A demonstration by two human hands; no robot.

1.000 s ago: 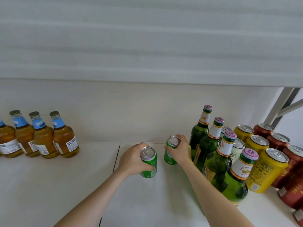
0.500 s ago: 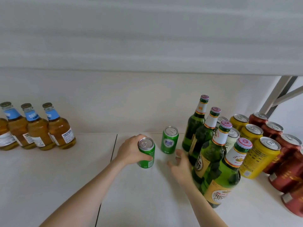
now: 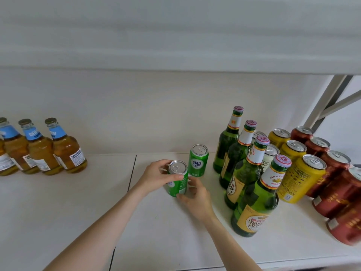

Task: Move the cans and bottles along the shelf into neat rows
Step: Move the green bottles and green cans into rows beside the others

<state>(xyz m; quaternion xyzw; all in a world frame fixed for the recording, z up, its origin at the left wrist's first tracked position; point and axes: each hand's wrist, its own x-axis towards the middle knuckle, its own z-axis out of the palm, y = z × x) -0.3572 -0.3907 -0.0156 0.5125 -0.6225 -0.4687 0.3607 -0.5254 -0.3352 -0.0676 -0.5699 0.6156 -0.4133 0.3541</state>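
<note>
The left hand (image 3: 155, 177) grips the near green can (image 3: 176, 182) from the left, its fingers curled round the upper body and the thumb laid across the front; the right hand (image 3: 198, 199) meets the same can from the right, fingers bent round its lower side and the thumb at its foot, so both hands hold it; the can leans a little, silver top and pull tab facing up, and I cannot tell whether its base rests on the shelf (image 3: 68, 212). It sits near the middle of the shelf, just right of a dark seam in the white board. The second green can (image 3: 198, 161) stands upright just behind it and slightly to the right, apart from both hands, its white and blue label facing forward. To the right, four green beer bottles (image 3: 244, 173) run in a line from the back wall toward the front edge, close together; pale cans (image 3: 270, 155) show behind their necks; next come yellow cans (image 3: 300, 178) in a row, then red cans (image 3: 336, 188) at the far right, the nearest ones cut by the frame edge. Well apart on the left, amber bottles (image 3: 68, 153) with blue neck labels stand side by side against the back. An upper shelf (image 3: 175, 61) spans overhead; a grey metal brace (image 3: 322, 102) slants at the top right.
</note>
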